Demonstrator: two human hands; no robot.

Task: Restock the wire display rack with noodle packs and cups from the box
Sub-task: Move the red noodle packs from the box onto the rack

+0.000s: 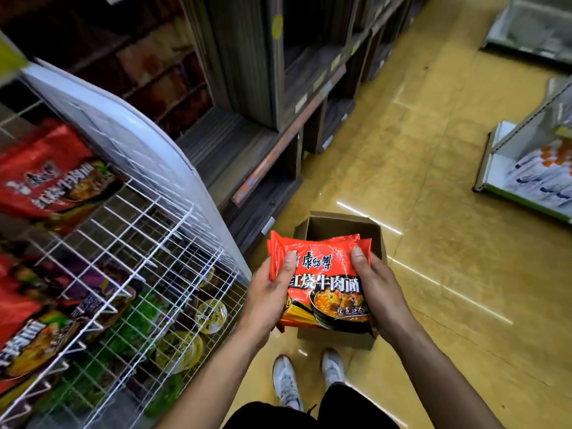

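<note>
Left of frame: wire display rack, red packs on the upper tiers, cups lower down, shelves tilted so the faces show.

Lower centre: left hand and right hand grip a small stack of noodle packs by both edges, thumbs on top, fingers curled beneath (probably squaring it for shelving). The stack is held just above the box.

Dark wooden shelving upper centre; glossy yellow floor; white shelf unit far right.

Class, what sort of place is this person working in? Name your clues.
Probably a supermarket or grocery shop aisle. A wire display rack holds noodle cups, wooden shelves with label strips line the aisle, and the left hand and right hand hold red noodle packs over a cardboard box.
</note>
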